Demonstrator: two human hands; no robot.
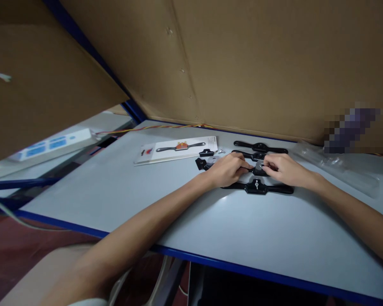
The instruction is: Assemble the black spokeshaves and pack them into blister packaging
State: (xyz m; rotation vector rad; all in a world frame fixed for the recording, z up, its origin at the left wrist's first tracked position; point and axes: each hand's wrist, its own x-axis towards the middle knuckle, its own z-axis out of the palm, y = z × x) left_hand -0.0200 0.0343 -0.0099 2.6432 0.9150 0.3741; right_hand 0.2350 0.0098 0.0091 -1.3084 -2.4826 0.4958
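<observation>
My left hand [228, 168] and my right hand [282, 169] meet over a black two-handled tool [257, 170] on the grey table [166, 208], fingers pinched around its middle part. A second black two-handled tool [258, 187] with a small screw at its centre lies just in front of my hands. Two more of the same [261, 147] lie behind them. Small black parts [201, 162] and a small metal screw [221, 151] sit left of my left hand.
A white packaging card [175, 149] printed with the tool lies to the left. A clear plastic bag [338, 168] lies at the right. Cardboard walls [258, 63] close the back. A white power strip [51, 145] rests on the neighbouring surface.
</observation>
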